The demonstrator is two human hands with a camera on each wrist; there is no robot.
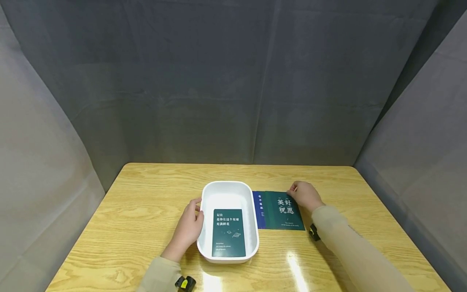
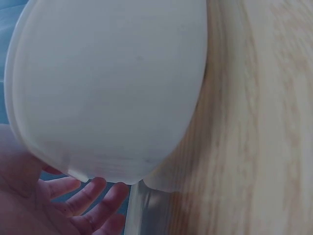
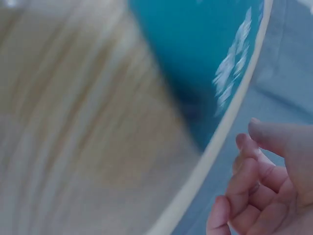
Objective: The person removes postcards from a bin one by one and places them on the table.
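Observation:
A white plastic tub (image 1: 226, 185) stands at the middle of the wooden table (image 1: 146, 194). A dark green card (image 1: 228, 233) with white print lies flat inside it. My left hand (image 1: 194, 213) rests against the tub's left outer wall (image 2: 107, 83), its fingers (image 2: 93, 196) relaxed under the rim. Right of the tub a second green card (image 1: 284, 211) lies on a blue card (image 1: 258, 209). My right hand (image 1: 294, 191) sits at that green card's (image 3: 195, 58) far right corner. Its fingers (image 3: 249, 186) are loosely curled with nothing seen between them.
Grey cloth (image 1: 233, 81) hangs behind and on both sides of the table. Bare wood (image 1: 346, 190) lies right of the cards and to the left of the tub (image 1: 138, 219). Black bands sit on both wrists.

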